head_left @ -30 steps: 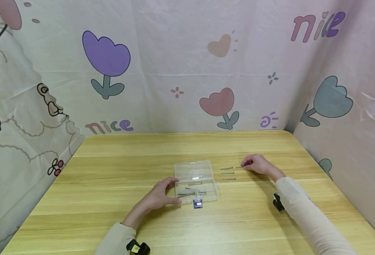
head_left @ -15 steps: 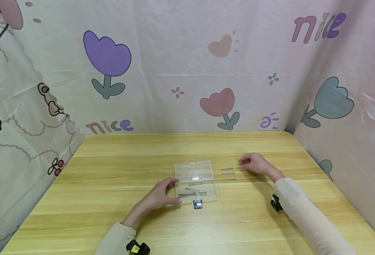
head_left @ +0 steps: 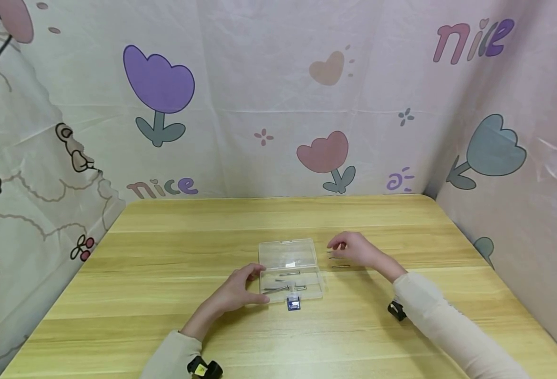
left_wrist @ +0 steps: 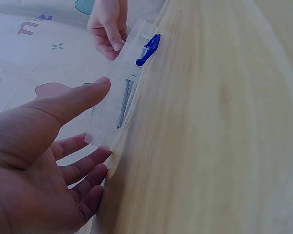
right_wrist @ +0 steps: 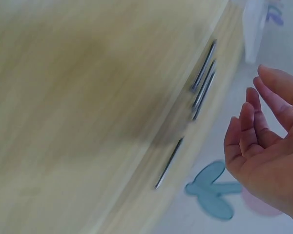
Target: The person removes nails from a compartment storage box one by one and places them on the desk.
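The word "nice" (head_left: 471, 39) is printed in pastel letters on the creased cloth backdrop (head_left: 278, 95), among tulip shapes. On the pale wood-grain tabletop (head_left: 165, 273) lies a clear plastic case (head_left: 290, 269), lid open, thin metal pins inside and a blue clasp (head_left: 294, 303) at its near edge. The left hand (head_left: 237, 290) steadies its left edge, fingers spread. The right hand (head_left: 351, 248) hovers relaxed, holding nothing, over loose metal pins (head_left: 340, 266) just right of the case.

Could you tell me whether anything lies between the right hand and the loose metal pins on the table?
Nothing visible does. The right hand hovers open right over the metal pins, which lie bare on the table beside the clear case.
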